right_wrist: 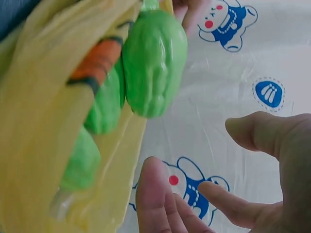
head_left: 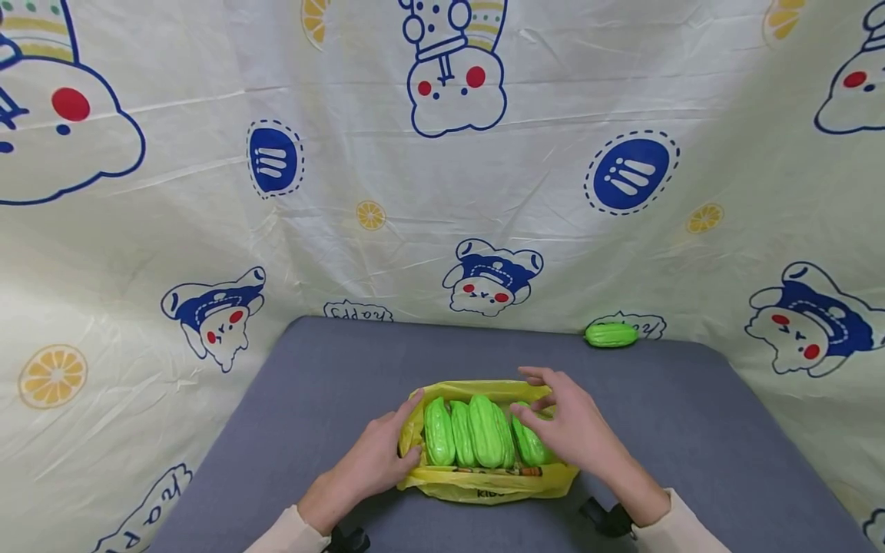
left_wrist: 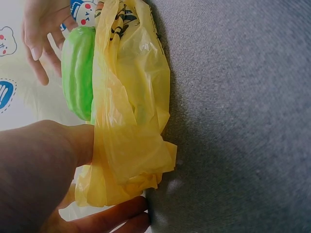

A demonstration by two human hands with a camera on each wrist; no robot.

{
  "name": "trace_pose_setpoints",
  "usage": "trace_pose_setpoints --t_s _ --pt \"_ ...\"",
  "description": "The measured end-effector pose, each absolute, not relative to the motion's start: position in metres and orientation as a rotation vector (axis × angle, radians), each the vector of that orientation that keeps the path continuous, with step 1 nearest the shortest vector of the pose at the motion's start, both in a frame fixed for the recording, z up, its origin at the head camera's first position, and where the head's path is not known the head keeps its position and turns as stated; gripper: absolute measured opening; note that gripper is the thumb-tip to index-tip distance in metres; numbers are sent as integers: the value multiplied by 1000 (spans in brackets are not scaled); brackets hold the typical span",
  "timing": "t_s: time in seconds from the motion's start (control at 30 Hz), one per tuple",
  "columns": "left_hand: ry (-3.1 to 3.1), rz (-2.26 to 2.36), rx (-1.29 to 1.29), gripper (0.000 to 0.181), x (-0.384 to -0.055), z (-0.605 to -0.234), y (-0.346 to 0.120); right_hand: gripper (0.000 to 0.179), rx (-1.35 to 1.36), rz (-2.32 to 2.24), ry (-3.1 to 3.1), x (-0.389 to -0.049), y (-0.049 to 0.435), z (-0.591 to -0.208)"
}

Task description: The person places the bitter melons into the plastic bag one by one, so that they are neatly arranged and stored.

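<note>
A yellow plastic bag (head_left: 491,491) lies with its mouth spread wide on the table. Several glossy green ridged bitter melons (head_left: 486,432) sit side by side inside it. At the bag's left end my left hand (head_left: 373,453) holds the rim; in the left wrist view the thumb is over the edge and the fingers are outside the plastic (left_wrist: 131,102). Over the right end hovers my right hand (head_left: 577,422), close to the rightmost melon. The right wrist view shows that hand's fingers (right_wrist: 154,194) spread apart, holding nothing, beside a large melon (right_wrist: 155,63).
One more bitter melon (head_left: 611,335) lies at the back right edge of the grey table (head_left: 346,361). Behind and around the table hangs a pale cloth (head_left: 429,177) printed with cartoon bears and orange slices. A black wrist device (head_left: 608,518) sits below the right wrist.
</note>
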State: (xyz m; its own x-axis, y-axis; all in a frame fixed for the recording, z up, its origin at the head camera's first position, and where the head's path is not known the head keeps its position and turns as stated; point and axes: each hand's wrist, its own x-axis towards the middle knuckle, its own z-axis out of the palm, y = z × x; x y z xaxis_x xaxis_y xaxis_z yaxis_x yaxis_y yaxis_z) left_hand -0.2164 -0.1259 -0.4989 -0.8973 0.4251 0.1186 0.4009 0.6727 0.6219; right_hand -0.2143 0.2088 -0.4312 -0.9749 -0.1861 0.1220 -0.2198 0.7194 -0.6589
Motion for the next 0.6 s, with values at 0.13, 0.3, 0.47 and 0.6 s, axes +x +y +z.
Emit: trace_pose_setpoints --t_s 0.13,0.3,0.47,0.6 --pt "2831 1044 708 93 -216 -501 -126 62 337 1081 -2833 -219 218 -430" --pt "2833 1053 706 94 -217 -501 -126 61 336 1040 -2794 -227 227 -424" --pt "2835 1060 708 94 -217 -498 -127 61 314 985 -2771 -239 237 -423" --pt "2833 1066 710 93 -216 -499 -128 61 269 970 -2777 -250 249 -425"
